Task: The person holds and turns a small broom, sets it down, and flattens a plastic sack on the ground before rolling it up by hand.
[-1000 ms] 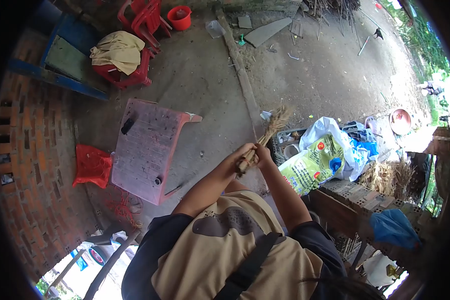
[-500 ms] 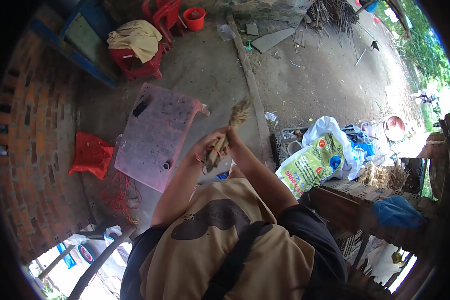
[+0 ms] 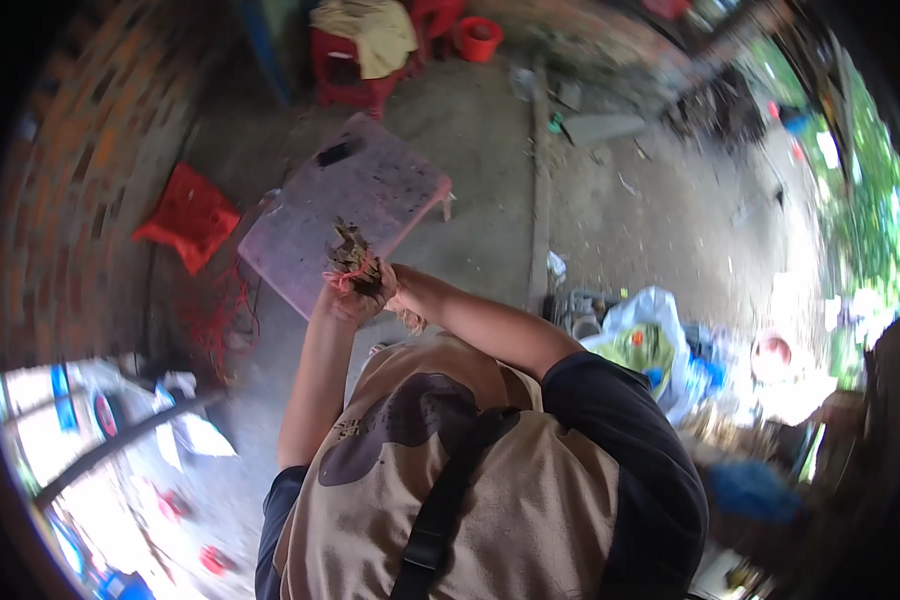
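Brown stalks [image 3: 356, 264], blurred, fingers of left hand [image 3: 348, 296] clenched round them, right hand [image 3: 392, 290] part-hidden, its grip unclear

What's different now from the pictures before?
The bundle got turned around: its tied stalk ends now point away from the body, and its bushy end points back toward it. The hands moved left, to the pink table. The left hand and right hand still hold the bundle.

A tan shirt [image 3: 520, 500] with dark short sleeves [image 3: 625, 420] is worn, its chest marked by a dark rounded patch and small lettering. The front is crossed by a black strap [image 3: 460, 470] fitted with a buckle [image 3: 425, 548].
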Action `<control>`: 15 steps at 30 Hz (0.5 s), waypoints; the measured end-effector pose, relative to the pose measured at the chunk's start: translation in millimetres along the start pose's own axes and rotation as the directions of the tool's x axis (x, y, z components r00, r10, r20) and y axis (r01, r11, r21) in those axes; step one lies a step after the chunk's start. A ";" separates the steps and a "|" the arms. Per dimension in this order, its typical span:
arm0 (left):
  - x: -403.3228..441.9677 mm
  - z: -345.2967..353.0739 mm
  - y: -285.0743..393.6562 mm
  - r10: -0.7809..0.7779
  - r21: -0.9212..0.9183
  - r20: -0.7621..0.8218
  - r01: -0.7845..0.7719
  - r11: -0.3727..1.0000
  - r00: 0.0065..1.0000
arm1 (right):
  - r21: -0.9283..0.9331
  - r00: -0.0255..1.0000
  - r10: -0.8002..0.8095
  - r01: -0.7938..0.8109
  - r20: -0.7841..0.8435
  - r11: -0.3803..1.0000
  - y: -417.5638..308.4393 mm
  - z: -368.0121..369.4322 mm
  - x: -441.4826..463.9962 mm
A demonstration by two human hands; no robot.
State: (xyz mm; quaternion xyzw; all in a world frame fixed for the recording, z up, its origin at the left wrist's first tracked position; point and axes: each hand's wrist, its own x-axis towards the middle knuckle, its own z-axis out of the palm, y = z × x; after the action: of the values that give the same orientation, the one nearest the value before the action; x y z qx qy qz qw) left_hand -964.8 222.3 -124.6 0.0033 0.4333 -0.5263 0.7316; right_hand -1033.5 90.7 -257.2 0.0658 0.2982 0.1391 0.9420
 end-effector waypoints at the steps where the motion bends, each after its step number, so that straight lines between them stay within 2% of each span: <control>1: -5.6 -7.6 -0.8 0.037 -0.068 -0.027 -0.039 0.997 0.999 | -0.020 0.999 0.032 -0.033 -0.028 0.999 11.7 8.2 9.0; 2: -9.8 -15.5 -4.4 0.088 -0.119 0.006 -0.087 0.989 0.996 | -0.040 0.996 0.063 -0.065 -0.056 0.997 16.0 9.8 0.5; 4: -21.4 -32.6 -18.9 0.290 -0.147 0.057 -0.280 0.949 0.955 | -0.082 0.985 0.126 -0.136 -0.118 0.987 46.6 23.2 8.9; 5: -30.0 -38.8 -25.3 0.255 -0.310 -0.008 -0.245 0.919 0.967 | -0.104 0.976 0.159 -0.176 -0.152 0.979 39.1 21.3 -15.2; 9: -48.3 -74.3 -88.4 0.518 -0.467 0.037 -0.444 0.765 0.854 | -0.195 0.920 0.267 -0.328 -0.286 0.924 108.4 18.7 -27.2; 10: -49.3 -100.4 -92.8 0.566 -0.522 0.036 -0.467 0.713 0.824 | -0.214 0.904 0.285 -0.361 -0.318 0.907 112.7 12.4 -40.1; 12: -45.0 -158.6 -94.5 0.566 -0.679 0.064 -0.380 0.628 0.822 | -0.244 0.870 0.309 -0.419 -0.384 0.875 141.6 6.1 -58.0; 13: -48.7 -176.5 -103.1 0.638 -0.690 0.062 -0.429 0.583 0.767 | -0.253 0.855 0.316 -0.440 -0.411 0.862 166.0 2.4 -66.1; 15: -53.8 -205.7 -118.6 0.691 -0.744 0.053 -0.433 0.509 0.721 | -0.272 0.824 0.325 -0.481 -0.464 0.833 183.5 0.8 -86.4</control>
State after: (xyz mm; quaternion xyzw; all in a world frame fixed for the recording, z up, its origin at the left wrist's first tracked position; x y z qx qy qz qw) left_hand -1190.0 305.5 -165.2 -0.2160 0.4344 -0.0468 0.8732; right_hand -1141.6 239.4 -171.6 -0.0834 0.4299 0.4039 0.8032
